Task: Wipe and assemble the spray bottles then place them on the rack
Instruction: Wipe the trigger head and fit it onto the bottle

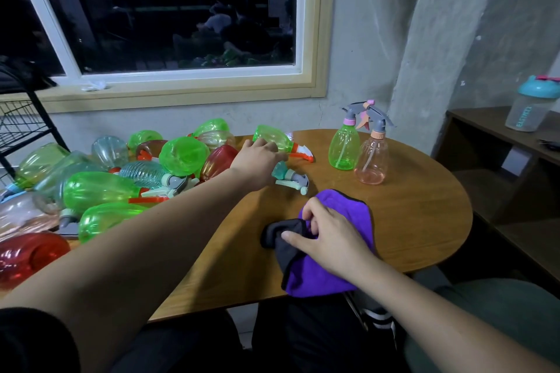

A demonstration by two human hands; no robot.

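The purple cloth point(333, 269), black on its underside, lies bunched at the near edge of the round wooden table point(424, 221). The right hand point(330, 239) rests on top of it with fingers curled into the folds and thumb on the black flap, probably keeping it gathered for wiping. Beyond the cloth and to its left, the left hand point(257, 157) reaches out with fingers stretched forward and only loosely bent. It hovers over a teal trigger head point(288, 179) and a green bottle point(275, 138) lying on its side; whether the tips touch either cannot be told. Left of the cloth sprawls the pile of loose bottles point(121, 179), apparently still to be done. Beyond the cloth to its right stand two assembled sprayers, a green one point(344, 145) and a peach one point(371, 160), likely set apart as finished. The wire rack point(24, 124) stands far to the cloth's left.
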